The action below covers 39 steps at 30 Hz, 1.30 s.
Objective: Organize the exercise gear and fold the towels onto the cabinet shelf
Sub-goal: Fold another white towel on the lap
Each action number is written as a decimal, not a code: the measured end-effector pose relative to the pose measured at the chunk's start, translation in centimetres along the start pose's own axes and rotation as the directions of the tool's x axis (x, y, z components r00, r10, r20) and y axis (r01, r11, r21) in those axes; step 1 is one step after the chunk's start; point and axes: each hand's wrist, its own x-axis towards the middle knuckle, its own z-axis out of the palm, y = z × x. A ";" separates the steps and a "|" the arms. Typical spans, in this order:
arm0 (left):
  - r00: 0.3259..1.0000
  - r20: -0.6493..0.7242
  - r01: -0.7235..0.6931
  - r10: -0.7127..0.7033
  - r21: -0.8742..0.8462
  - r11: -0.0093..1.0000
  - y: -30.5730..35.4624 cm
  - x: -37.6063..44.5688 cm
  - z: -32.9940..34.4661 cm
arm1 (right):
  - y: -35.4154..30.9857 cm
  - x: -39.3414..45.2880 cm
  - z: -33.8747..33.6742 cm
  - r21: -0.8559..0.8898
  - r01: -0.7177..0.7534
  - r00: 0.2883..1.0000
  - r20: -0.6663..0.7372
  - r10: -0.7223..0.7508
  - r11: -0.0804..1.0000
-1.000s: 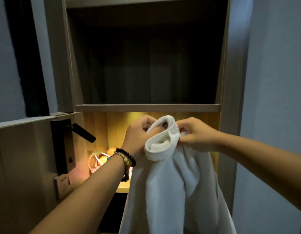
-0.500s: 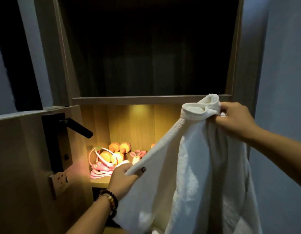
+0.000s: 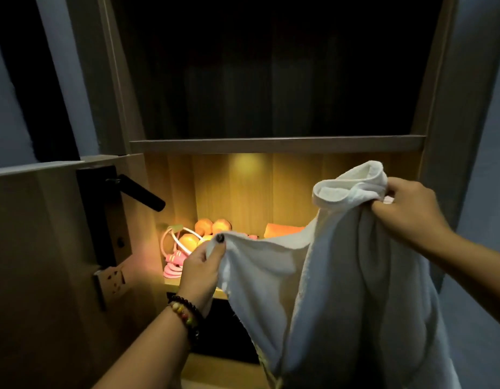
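Spreading apart from where they met a second ago, the left hand (image 3: 202, 263) and right hand (image 3: 408, 209) are each pinching a corner of the white towel (image 3: 341, 276), stretching it open between them before the lit shelf (image 3: 192, 282), readying the first fold.

Black door handle (image 3: 139, 195), wall socket (image 3: 111, 280)

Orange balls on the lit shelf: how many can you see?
3: two side by side at the back, one in front inside the pink rope loop. The towel may hide more.
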 end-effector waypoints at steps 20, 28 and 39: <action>0.972 0.145 -0.167 0.184 -0.125 0.978 8.2 -6.3 4.7 | -5.8 -6.4 -0.9 0.062 0.014 0.682 0.729 -0.054 0.998; 0.990 0.139 0.018 0.015 -0.233 0.972 2.8 -7.4 4.7 | -2.8 -15.2 7.4 0.371 -0.207 0.717 0.687 -0.117 0.905; 0.907 0.102 0.365 -0.409 -0.675 0.641 -2.3 -9.3 1.9 | 5.1 -20.1 9.8 0.356 -0.536 0.692 0.705 0.156 0.765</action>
